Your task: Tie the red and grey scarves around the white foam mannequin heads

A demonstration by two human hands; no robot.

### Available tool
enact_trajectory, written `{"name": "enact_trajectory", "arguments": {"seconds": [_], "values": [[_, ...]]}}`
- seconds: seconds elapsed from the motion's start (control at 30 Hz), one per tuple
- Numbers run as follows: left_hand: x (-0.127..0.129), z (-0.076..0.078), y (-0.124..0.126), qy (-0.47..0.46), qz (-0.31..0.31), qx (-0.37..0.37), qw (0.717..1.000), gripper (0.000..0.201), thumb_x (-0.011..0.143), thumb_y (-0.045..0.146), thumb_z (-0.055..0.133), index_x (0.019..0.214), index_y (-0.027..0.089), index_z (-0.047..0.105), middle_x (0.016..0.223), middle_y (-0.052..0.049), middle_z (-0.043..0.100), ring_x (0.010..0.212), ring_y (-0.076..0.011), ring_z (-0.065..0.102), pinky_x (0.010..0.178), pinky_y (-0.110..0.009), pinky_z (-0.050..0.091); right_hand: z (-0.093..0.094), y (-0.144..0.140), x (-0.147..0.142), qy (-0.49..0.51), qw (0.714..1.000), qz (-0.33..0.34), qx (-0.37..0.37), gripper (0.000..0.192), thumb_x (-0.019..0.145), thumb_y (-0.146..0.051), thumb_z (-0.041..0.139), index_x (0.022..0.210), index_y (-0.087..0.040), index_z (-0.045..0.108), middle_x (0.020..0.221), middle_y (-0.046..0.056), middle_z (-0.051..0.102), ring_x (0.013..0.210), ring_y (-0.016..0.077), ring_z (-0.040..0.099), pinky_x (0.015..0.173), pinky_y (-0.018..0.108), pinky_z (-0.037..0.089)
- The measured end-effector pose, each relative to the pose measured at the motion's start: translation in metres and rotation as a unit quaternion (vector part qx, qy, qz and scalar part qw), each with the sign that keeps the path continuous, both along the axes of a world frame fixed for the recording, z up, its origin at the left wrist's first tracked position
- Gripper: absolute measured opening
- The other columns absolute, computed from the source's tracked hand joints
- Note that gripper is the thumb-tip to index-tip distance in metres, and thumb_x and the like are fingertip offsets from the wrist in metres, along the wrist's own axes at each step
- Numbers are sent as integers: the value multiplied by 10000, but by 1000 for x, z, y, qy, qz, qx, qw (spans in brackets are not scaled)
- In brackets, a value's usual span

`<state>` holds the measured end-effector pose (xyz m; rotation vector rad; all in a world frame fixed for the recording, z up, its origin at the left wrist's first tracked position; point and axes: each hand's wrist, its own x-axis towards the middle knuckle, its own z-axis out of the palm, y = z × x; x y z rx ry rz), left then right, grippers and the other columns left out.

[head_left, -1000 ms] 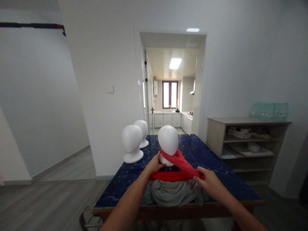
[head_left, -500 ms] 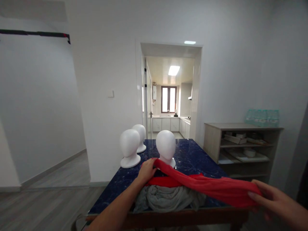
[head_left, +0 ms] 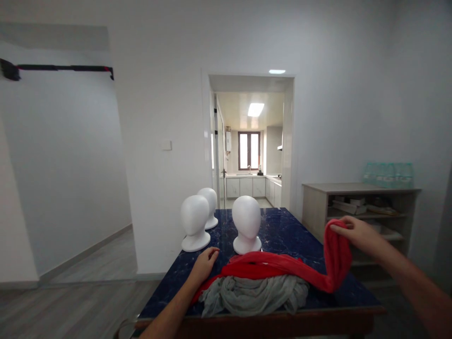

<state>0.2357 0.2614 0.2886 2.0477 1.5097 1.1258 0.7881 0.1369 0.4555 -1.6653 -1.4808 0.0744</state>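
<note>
Blue marble tabletop (head_left: 282,226) fills the near ground, its wooden edge closest. On that near edge sits one crumpled grey cloth (head_left: 256,294), and across its top lies one red scarf (head_left: 275,268), its long axis running left to right. The left hand (head_left: 205,263) rests with loosely curled fingers on the scarf's left end, pinning it to the table more than gripping it. From there the scarf stretches rightward, dips, then climbs to the right hand (head_left: 356,233), which is raised off the table's right side and pinches the other end between thumb and fingers. Of the two, the left hand sits closer to the heads. Beyond the cloths stand three white foam heads: one (head_left: 246,223) just behind the scarf's middle, two more (head_left: 195,221) (head_left: 209,201) further left. One wooden shelf unit (head_left: 356,207) stands against the right wall, and a kitchen doorway (head_left: 249,141) opens at the back.
</note>
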Motion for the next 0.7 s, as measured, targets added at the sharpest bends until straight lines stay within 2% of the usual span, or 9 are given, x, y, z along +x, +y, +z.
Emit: {"name": "enact_trajectory", "arguments": {"seconds": [0.1,0.17,0.2,0.27,0.37,0.47,0.53,0.63,0.7], "values": [[-2,-5,1,7,-35,-5,999,398,963,432,495,1171,233,769,1241,-74,778,1205,-274,691,1078,-386,500,-3,21,-101,-109,993,6,-37,296,810,-531,653,814,-235,658,787,98,750,724,256,709,641,325,468],[-3,-5,0,15,-50,-14,999,421,955,433,495,1187,224,777,1243,-81,779,1214,-276,689,1100,-390,490,-15,29,-169,-171,983,-10,-59,197,875,-415,642,905,-223,676,838,110,762,767,257,726,660,305,460],[-3,-6,0,16,-53,-18,998,434,952,435,492,1197,218,777,1241,-87,780,1213,-276,691,1106,-391,486,-25,31,-201,-199,977,-16,-70,169,892,-354,636,977,-216,685,890,120,770,803,265,739,682,304,470],[-5,-6,1,18,-51,-23,998,455,951,443,487,1207,205,778,1237,-101,781,1210,-281,695,1110,-394,483,-51,35,-255,-241,966,18,-89,206,918,-256,617,1103,-193,685,1033,142,773,917,272,751,757,309,500],[-7,-8,3,23,-45,-26,998,471,953,464,485,1207,196,778,1242,-109,779,1212,-291,696,1099,-400,489,-96,35,-307,-265,946,117,-143,364,901,-267,687,1232,-115,677,1208,210,736,1117,336,708,914,381,521],[-7,-10,4,16,-41,-35,998,475,956,487,489,1213,204,770,1225,-103,784,1195,-290,706,1074,-397,504,-125,28,-314,-258,937,195,-135,432,895,-287,705,1282,-99,671,1286,218,705,1217,352,652,1019,414,483],[-7,-9,3,8,-42,-38,998,471,956,504,498,1212,214,767,1222,-97,785,1193,-288,707,1068,-394,507,-124,23,-292,-213,952,210,-70,361,972,-278,593,1303,-150,663,1293,171,706,1199,300,653,1026,379,464],[-7,-9,4,-11,-49,-31,998,485,952,540,520,1231,217,749,1250,-99,772,1206,-287,699,1079,-399,500,-104,23,-227,-142,979,144,27,279,1042,-293,466,1206,-211,677,1161,98,739,1054,234,680,922,312,461],[-7,-8,7,-32,-53,-23,998,530,933,556,553,1285,193,713,1279,-122,754,1213,-292,693,1081,-407,501,-96,32,-171,-134,988,71,39,256,1061,-365,457,1060,-227,673,973,57,740,873,215,679,780,299,442]]}}
